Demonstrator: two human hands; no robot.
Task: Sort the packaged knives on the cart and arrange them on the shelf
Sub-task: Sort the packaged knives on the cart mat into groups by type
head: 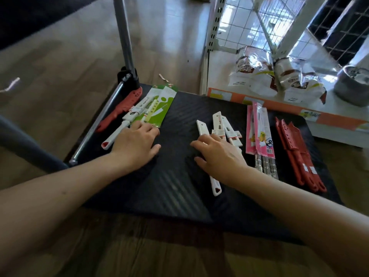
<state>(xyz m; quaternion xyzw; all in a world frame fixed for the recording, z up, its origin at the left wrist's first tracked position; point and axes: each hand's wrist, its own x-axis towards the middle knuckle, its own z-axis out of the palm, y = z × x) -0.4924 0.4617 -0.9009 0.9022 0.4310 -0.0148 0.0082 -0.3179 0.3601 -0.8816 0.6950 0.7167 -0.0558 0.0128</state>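
Black cart (175,186) with packaged knives (259,134) in colour groups. Left hand (137,142) lies flat, fingers touching a stray white knife (114,137); right hand (217,154), also flat, presses the white pile (216,120). Best slide the stray across, blades aligned

Covered knives, unreadable labels

The right hand (219,154) lies over the middles of the white knives (217,122), hiding where their handles begin, and their label print is too small to read. The left hand (135,142) covers the near ends of the green packs (159,102). Far beyond the right hand, the blurred steel pot (353,86) is cut off by the picture's edge.
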